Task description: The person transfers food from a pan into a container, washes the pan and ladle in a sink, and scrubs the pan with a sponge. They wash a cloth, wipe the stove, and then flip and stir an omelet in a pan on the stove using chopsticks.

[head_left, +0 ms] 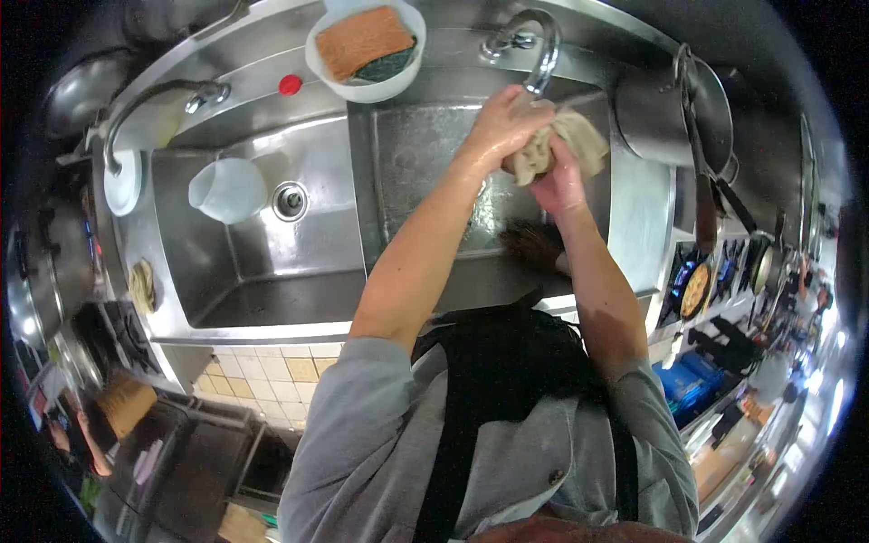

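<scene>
A beige cloth (557, 145) is being bunched and squeezed over the right-hand sink basin (425, 163), just below the curved faucet (534, 45). The left hand (502, 127) is closing tightly around its upper part, fingers wrapped over the wad, while the right hand (559, 181) is gripping it from beneath, also clenched around the fabric. Whether water is running onto it is too hard to tell. Judging by the twisted wad, the wringing is looking well underway but not finished, since the cloth is not yet being set down. A dark brush-like thing (534, 244) is lying in the same basin. In the left basin (226, 262) a clear jug (226, 190) is lying on its side, and a bowl of scouring pads (367, 45) is sitting on the ledge behind.
</scene>
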{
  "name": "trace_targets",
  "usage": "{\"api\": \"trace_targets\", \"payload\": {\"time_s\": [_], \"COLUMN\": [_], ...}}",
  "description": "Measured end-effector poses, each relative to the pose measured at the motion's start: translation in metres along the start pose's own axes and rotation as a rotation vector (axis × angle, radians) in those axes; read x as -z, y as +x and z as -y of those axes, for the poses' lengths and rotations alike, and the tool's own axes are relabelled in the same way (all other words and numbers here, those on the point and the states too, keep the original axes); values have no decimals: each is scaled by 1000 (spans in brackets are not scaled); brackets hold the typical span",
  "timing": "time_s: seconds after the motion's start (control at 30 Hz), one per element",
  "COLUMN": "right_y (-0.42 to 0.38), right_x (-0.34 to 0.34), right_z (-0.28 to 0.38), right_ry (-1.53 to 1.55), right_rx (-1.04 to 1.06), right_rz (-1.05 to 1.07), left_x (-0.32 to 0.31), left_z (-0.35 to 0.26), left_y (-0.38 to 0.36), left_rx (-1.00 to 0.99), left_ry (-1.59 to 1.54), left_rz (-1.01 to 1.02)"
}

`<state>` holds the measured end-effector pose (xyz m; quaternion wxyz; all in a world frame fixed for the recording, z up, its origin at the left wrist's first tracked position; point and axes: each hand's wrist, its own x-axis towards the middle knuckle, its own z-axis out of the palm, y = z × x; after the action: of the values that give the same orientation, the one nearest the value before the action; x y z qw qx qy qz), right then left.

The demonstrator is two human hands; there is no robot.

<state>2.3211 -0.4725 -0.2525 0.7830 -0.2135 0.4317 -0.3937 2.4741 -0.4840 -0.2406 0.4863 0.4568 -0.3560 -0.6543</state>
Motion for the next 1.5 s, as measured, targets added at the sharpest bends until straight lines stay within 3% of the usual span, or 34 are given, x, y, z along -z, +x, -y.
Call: {"api": "trace_targets", "payload": {"time_s": [0.03, 0.07, 0.1, 0.17, 0.23, 0.3, 0.33, 0.4, 0.43, 0.5, 0.57, 0.63, 0.67, 0.77, 0.83, 0.9, 0.93, 0.97, 1.03, 1.1, 1.2, 1.33, 1.43, 1.5], "right_y": [0, 1, 0, -7, -18, -18, -13, -14, -16, -20, -26, -28, -25, -26, -28, -30, -30, -32, -46, -57, -65, -84, -100, -114], "right_x": [0, -4, -6, -12, -23, -16, -10, -17, -18, -19, -17, -7, -5, 2, 8, 17, 22, 23, 14, 16, 41, 72, 94, 121], "right_z": [1, 3, 4, 11, 20, 16, 12, 13, 15, 19, 21, 20, 19, 23, 33, 45, 53, 60, 70, 80, 85, 88, 93, 104], "right_ry": [10, -190, -391, -511, -864, -833, -614, -231, -225, -170, -129, -126, -110, -148, -135, -119, -24, 71, 43, 176, 311, 277, 276, 260], "right_rx": [8, 45, 76, 127, 30, 54, 144, 265, 265, 186, 133, 203, 253, 377, 397, 416, 404, 390, 441, 421, 463, 486, 533, 620], "right_rz": [-9, -54, -100, -45, 27, -12, -16, -37, -38, -35, -42, 0, 26, 13, -26, -65, 1, 69, 68, 99, 205, -44, -86, -25], "left_x": [5, 10, 17, 30, 26, 15, 14, 18, 18, 18, 22, 26, 31, 35, 39, 42, 46, 41, 28, 30, 41, 31, 29, 30], "left_z": [8, 11, 11, 9, -23, -56, -37, 29, 41, 51, 52, 50, 48, 39, 24, 9, 9, 0, -34, -31, -1, -13, -23, -26], "left_y": [-1, -3, -5, -7, -29, -51, -50, -51, -56, -71, -74, -69, -61, -52, -50, -43, -37, -36, -35, -32, -8, -6, 2, 1], "left_rx": [123, 247, 254, 490, 462, 466, 469, 273, 277, 328, 392, 497, 473, 456, 397, 337, 339, 342, 504, 470, 186, 207, 227, 137], "left_ry": [-166, -331, -325, -413, -344, -38, -30, -528, -523, -208, -159, -284, -190, -168, -157, -134, -173, -170, -240, -189, 939, 1273, 1291, 1397], "left_rz": [-4, -13, -7, 80, 109, 39, 49, 37, 36, 132, 83, -96, -176, -234, -157, 63, 105, 112, -100, -19, 384, 455, 556, 669]}}
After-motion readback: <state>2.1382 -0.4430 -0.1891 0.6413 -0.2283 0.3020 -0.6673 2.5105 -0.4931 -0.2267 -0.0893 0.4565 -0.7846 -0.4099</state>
